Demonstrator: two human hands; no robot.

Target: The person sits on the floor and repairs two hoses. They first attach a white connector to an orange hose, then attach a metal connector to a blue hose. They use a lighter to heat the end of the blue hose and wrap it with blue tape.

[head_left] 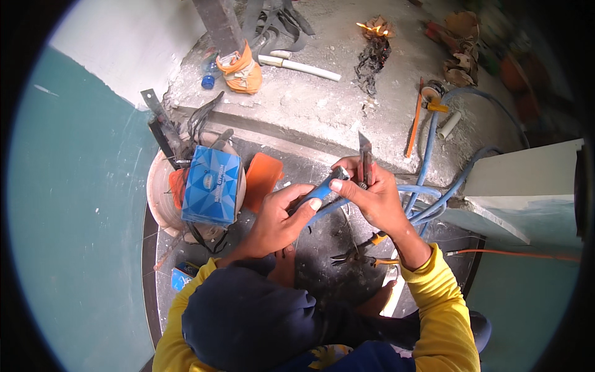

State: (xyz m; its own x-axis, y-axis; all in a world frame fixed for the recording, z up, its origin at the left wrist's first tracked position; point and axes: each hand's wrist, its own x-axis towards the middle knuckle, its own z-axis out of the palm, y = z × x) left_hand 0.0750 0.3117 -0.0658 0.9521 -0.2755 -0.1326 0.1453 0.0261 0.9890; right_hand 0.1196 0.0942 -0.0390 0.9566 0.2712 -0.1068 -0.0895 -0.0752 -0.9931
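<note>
In front of me, my left hand [288, 211] is closed around a short blue tube [320, 191] with a dark end, thumb lying along it. My right hand [375, 195] pinches the dark end between thumb and fingers. That same hand also holds a red-and-grey utility knife [366, 162], its blade pointing away from me. A blue hose [424, 193] runs from the right toward my hands; whether it joins the tube is hidden by the fingers. Below my hands, pliers [353, 255] with yellow-and-black handles lie on the dark floor, jaws apart.
Beyond the concrete step [297, 102], crumpled paper [376, 28] burns with a small flame. A blue box [212, 186] sits on a round pale container [162, 204] at left, beside an orange plastic piece [263, 180]. A white pipe [304, 67] lies on the step. Walls flank both sides.
</note>
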